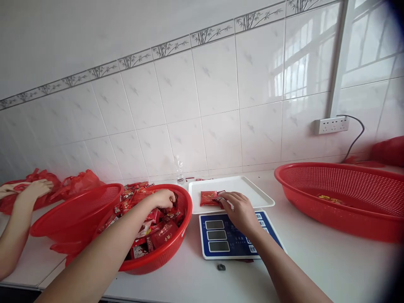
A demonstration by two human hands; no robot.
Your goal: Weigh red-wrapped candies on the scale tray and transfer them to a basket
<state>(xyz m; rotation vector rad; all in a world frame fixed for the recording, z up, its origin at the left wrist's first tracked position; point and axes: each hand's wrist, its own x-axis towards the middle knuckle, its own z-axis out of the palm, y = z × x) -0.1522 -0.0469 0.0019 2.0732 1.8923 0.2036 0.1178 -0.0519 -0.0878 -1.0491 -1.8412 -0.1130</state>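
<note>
My left hand (164,198) reaches into a red plastic basket (170,248) full of red snack packets (159,233); its fingers are curled down among the packets, and what they grip is hidden. My right hand (240,208) lies over the near edge of a white tray (249,189) that sits on a blue-faced scale (221,240). Its fingertips touch a red packet (208,198) lying on the tray, fingers stretched forward.
A large red basket (341,198), holding a yellow-printed packet, stands at the right. Another red basket (75,210) leans at the left. Another person's arm and hand (34,189) rest on red bags at far left. A wall socket (331,125) with a cable, and a clear bottle (179,170), are behind.
</note>
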